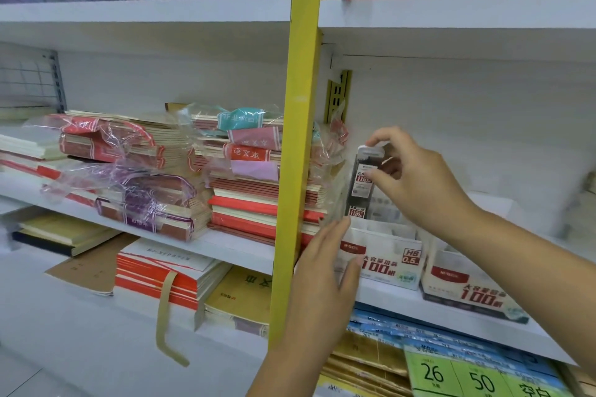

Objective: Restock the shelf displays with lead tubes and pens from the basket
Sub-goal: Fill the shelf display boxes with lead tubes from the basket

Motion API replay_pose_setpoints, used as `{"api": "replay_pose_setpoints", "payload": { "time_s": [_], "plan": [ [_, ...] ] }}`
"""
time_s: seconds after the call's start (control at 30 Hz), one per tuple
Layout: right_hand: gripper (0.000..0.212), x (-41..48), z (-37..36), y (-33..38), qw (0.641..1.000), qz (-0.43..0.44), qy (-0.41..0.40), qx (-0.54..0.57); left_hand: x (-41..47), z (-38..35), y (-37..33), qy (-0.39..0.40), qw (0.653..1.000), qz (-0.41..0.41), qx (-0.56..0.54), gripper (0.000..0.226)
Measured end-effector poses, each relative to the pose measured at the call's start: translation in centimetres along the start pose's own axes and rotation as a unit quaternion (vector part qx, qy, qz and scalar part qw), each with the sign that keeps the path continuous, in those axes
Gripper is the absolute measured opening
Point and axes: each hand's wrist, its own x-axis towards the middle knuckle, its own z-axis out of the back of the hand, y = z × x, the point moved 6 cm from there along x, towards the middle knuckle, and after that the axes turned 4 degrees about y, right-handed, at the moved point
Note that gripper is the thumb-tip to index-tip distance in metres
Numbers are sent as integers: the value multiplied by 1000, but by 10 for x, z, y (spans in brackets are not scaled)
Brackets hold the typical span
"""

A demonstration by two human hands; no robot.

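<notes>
My right hand [416, 177] pinches a dark lead tube [362, 182] with a white cap, held upright just above the left white display box [383, 263] marked HB 0.5. My left hand [325, 271] lies with straight fingers against the left side of that box, steadying it. A second display box [467, 287] stands to its right on the same white shelf [451, 316]. The basket is out of view.
A yellow upright post [295, 138] splits the shelving just left of my hands. Stacks of wrapped exercise books [245, 177] fill the left shelves. Blue packets [419, 335] and green price tags [477, 380] sit on the shelf below.
</notes>
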Motion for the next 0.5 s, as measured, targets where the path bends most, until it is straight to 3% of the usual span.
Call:
{"api": "replay_pose_setpoints", "payload": {
  "time_s": [0.13,0.27,0.37,0.5],
  "plan": [
    [36,1,-13,-9,998,8,19,-66,0,-2,4,9,1000,3,7,56],
    [27,8,-15,-26,998,-37,12,-55,-1,-2,8,10,1000,-1,0,54],
    [16,12,-26,-32,992,-53,79,-88,-1,-2,9,8,1000,-1,-8,53],
    [27,4,-21,-24,982,-72,125,-122,-2,1,3,18,999,-11,-29,57]
  ]
}}
